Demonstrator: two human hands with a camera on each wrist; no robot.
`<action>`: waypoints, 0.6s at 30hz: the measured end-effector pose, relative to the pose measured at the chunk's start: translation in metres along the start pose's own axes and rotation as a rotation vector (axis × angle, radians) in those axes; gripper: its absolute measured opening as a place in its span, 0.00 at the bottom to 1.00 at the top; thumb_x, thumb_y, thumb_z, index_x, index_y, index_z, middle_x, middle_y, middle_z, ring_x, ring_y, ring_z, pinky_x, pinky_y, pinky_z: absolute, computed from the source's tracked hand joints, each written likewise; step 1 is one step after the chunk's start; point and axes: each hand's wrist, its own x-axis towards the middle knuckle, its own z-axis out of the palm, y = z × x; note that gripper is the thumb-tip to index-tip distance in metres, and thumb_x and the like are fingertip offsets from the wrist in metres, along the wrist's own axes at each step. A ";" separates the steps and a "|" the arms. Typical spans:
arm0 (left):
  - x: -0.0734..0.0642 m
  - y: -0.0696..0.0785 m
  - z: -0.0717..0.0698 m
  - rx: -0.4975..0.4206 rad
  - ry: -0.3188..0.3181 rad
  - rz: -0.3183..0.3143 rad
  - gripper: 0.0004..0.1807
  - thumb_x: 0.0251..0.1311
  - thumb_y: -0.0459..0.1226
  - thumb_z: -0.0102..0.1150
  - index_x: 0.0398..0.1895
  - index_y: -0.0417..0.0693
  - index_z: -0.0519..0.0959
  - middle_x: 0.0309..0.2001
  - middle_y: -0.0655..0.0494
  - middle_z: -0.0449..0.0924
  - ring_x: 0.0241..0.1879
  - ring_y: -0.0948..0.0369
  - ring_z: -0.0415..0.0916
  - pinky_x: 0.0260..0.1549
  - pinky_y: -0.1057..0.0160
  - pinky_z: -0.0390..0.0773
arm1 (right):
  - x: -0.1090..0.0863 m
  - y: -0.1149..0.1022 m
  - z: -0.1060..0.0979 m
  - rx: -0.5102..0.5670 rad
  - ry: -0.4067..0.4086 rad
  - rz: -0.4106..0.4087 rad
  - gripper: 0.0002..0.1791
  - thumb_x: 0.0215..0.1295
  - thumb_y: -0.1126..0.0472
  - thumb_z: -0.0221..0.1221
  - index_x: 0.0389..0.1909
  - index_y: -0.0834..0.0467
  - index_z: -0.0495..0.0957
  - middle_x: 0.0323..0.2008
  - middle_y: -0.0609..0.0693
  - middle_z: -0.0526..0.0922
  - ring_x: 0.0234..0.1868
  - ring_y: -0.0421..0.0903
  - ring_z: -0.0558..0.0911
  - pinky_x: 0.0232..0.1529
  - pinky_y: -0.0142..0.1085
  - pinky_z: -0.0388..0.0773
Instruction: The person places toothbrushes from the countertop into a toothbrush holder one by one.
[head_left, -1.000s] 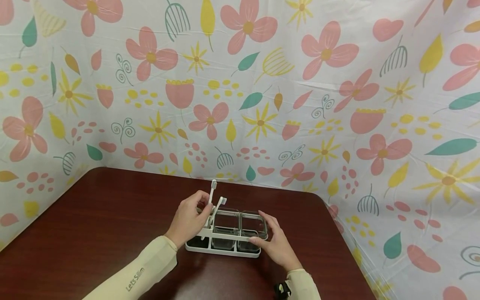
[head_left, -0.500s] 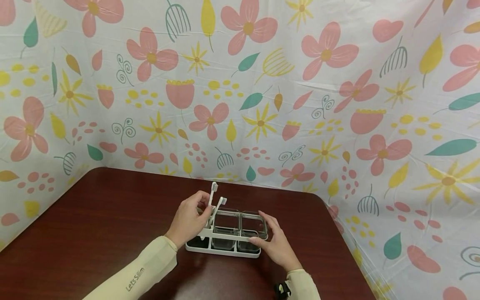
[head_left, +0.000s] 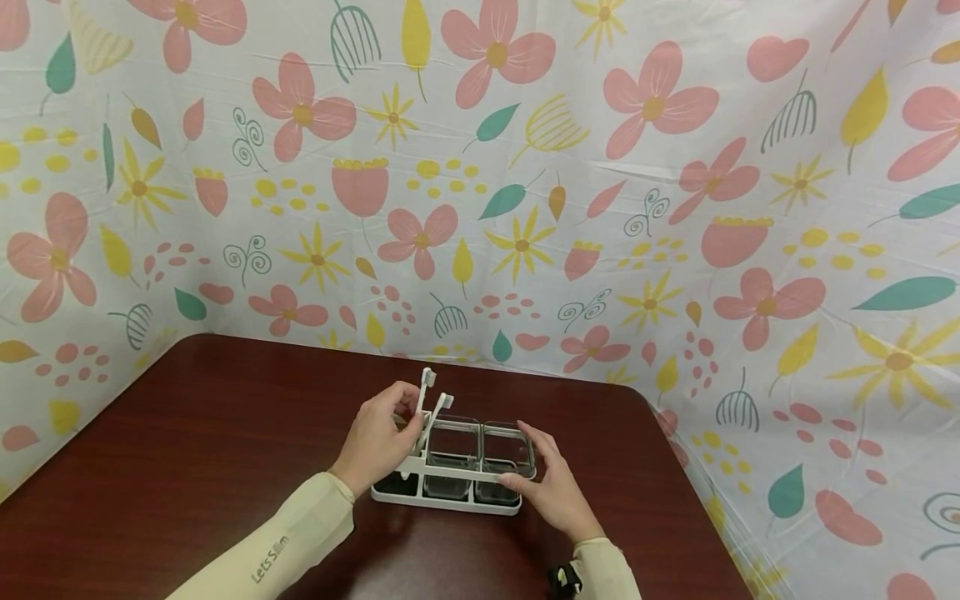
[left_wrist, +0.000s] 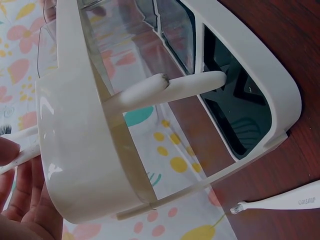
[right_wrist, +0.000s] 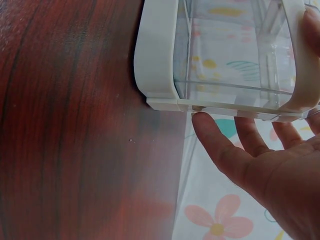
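A white toothbrush holder (head_left: pixel 450 505) with clear cups (head_left: pixel 453 442) stands on the dark table. My left hand (head_left: pixel 382 437) pinches a white toothbrush (head_left: pixel 424 392) upright at the holder's left end. Beside it a second toothbrush (head_left: pixel 437 414) leans right, its bristled head above the frame. In the left wrist view two white handle ends (left_wrist: pixel 200 84) come down through the opening of the upper frame (left_wrist: pixel 82 125), above the dark base (left_wrist: pixel 240 100). My right hand (head_left: pixel 558 492) holds the holder's right end, thumb at the front and fingers along the side and back.
A slim white brush (left_wrist: pixel 285 200) with printed lettering lies on the table beside the holder in the left wrist view. The dark red wooden table (head_left: pixel 247 417) meets a flower-patterned cloth (head_left: pixel 480 208) at its back and sides.
The toothbrush pinched by my left hand has sunk slightly lower into the holder. The right hand and the holder have stayed in place.
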 end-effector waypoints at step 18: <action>-0.001 0.001 0.000 0.016 -0.006 -0.001 0.13 0.56 0.27 0.67 0.38 0.52 0.76 0.29 0.64 0.75 0.30 0.65 0.75 0.30 0.63 0.78 | 0.001 0.001 0.000 -0.002 -0.002 -0.009 0.45 0.56 0.54 0.73 0.74 0.50 0.62 0.70 0.52 0.62 0.71 0.57 0.61 0.60 0.59 0.67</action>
